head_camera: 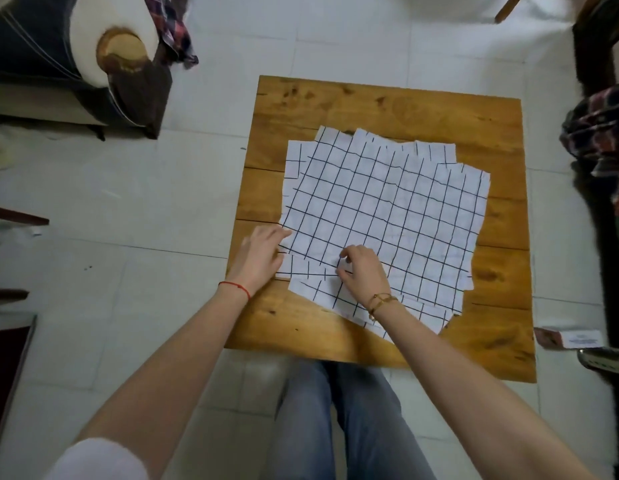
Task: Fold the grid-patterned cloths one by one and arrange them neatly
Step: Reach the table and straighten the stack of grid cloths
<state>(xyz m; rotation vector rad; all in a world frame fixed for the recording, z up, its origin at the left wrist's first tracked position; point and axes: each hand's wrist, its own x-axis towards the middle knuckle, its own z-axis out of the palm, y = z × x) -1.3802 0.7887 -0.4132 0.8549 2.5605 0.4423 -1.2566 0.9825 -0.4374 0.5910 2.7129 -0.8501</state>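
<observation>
While your right hand (361,271) is pinching the near-left edge of the top grid-patterned cloth (381,209) between curled fingers and thumb, your left hand (263,251) is lying beside it, fingers fairly straight on the cloth's left edge and gripping nothing. You are working on a loose pile of these cloths, lying flat and overlapping on the wooden tabletop (387,105). Pale floor tiles (145,188) are surrounding it, with an armchair (76,64) standing far left and plaid fabric (602,140) hanging at right.
</observation>
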